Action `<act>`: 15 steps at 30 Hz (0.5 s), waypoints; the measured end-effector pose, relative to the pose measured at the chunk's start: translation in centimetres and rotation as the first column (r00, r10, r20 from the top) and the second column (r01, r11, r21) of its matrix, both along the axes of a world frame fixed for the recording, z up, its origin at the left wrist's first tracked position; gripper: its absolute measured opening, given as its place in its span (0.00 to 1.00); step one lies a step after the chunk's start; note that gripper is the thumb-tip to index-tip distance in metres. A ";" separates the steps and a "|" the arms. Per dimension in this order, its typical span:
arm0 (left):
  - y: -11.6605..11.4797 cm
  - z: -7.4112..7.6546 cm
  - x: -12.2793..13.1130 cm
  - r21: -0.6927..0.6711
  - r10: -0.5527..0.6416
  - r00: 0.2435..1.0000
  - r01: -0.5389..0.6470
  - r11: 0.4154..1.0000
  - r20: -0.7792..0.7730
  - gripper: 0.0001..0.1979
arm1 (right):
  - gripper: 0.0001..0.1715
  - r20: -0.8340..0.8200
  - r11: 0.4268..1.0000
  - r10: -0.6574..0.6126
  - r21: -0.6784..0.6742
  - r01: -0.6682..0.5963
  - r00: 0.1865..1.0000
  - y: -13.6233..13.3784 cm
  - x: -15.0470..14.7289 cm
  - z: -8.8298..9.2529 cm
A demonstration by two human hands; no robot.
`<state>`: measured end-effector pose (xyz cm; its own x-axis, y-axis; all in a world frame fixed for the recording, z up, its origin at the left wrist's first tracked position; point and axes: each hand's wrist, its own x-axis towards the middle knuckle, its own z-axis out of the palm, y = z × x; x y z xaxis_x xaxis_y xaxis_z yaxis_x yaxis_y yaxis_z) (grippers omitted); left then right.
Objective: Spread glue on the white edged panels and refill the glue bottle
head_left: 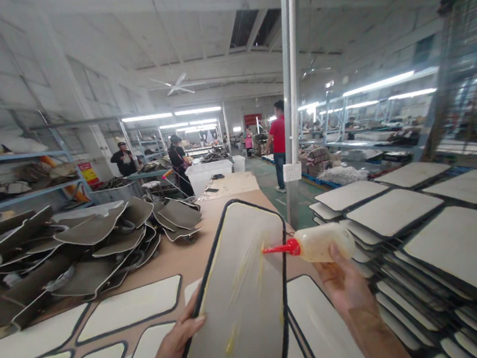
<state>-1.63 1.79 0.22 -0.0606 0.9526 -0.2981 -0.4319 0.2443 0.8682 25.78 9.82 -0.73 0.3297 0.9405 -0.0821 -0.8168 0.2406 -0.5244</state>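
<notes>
A white panel with rounded corners and a dark edge (241, 291) is tilted up in front of me. My left hand (181, 336) grips it by its left edge, thumb on the face and the other fingers mostly behind. In my right hand (343, 276) is a squeeze bottle (323, 242) of cloudy pale glue, held sideways. Its red nozzle (279, 247) points left, with the tip at the panel's upper right face. Yellowish glue streaks (247, 274) run down from near the tip, and a thicker blob (231, 344) sits lower on the panel.
Similar panels (128, 306) lie on the brown table (202, 264). Curved grey-brown pieces (101, 243) are heaped at the left. Stacked panels (460, 247) fill the right side. A metal post (292, 95) stands beyond the table, and a person in red (277, 141) stands behind it.
</notes>
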 end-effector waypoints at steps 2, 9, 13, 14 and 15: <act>-0.1 0.1 0.0 -0.004 -0.005 1.000 0.005 1.000 0.006 0.44 | 0.31 0.003 1.000 0.009 -0.013 -0.009 1.000 -0.3 -0.3 -0.2; -0.1 0.1 0.0 -0.005 0.019 1.000 -0.019 1.000 0.024 0.42 | 0.28 0.060 0.997 0.049 -0.060 -0.046 0.997 -1.0 -1.2 -0.5; 0.3 0.5 0.1 0.004 0.089 0.996 -0.089 0.996 0.002 0.43 | 0.24 0.111 0.995 0.078 -0.068 -0.071 0.991 -3.5 -2.5 -1.6; 0.4 0.7 0.1 0.006 0.103 0.995 -0.103 0.995 -0.009 0.43 | 0.23 0.138 0.991 0.114 -0.079 -0.103 0.984 -4.3 -2.8 -2.0; 0.6 0.9 0.2 0.004 0.110 0.994 -0.110 0.994 -0.022 0.42 | 0.22 0.167 0.985 0.160 -0.094 -0.146 0.973 -5.1 -3.0 -2.5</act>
<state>-1.44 2.34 1.09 -0.1716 0.9407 -0.2926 -0.4364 0.1936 0.8787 22.73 4.75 -3.19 0.1986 0.9735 -0.1135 -0.7354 0.0715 -0.6738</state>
